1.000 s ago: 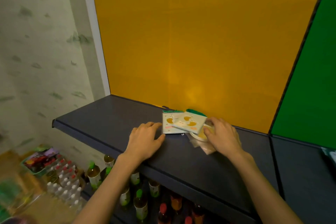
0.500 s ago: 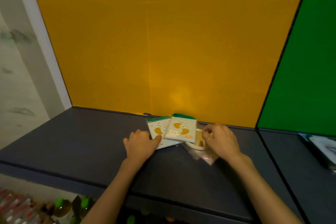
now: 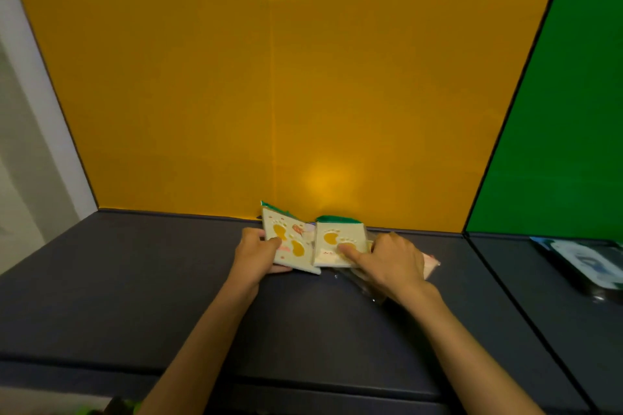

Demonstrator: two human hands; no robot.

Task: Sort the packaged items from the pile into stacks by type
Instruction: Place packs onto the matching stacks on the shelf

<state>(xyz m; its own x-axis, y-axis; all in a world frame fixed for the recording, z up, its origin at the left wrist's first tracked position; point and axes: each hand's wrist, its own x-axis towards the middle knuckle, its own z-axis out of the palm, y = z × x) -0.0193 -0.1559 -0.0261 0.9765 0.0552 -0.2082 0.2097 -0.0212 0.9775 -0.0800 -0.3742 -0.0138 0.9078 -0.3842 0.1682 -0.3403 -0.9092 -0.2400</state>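
Two flat pale packets printed with orange footprints and topped with green lie at the back of the dark shelf (image 3: 135, 280), near the yellow wall. My left hand (image 3: 258, 254) grips the left packet (image 3: 290, 242) by its lower left edge, thumb on top, and tilts it up. My right hand (image 3: 392, 263) presses its index finger on the right packet (image 3: 338, 241). That packet rests on a small pile of clear plastic bags (image 3: 429, 263), mostly hidden under my right hand.
A yellow panel closes off the back of the shelf and a green panel stands to the right. On the neighbouring shelf section at the far right lies a dark packaged item (image 3: 586, 263) with a blue and white label.
The view has swung right and down onto the shelf. My left hand went from lying flat beside the left packet to gripping and lifting it. My right index finger moved onto the right packet.
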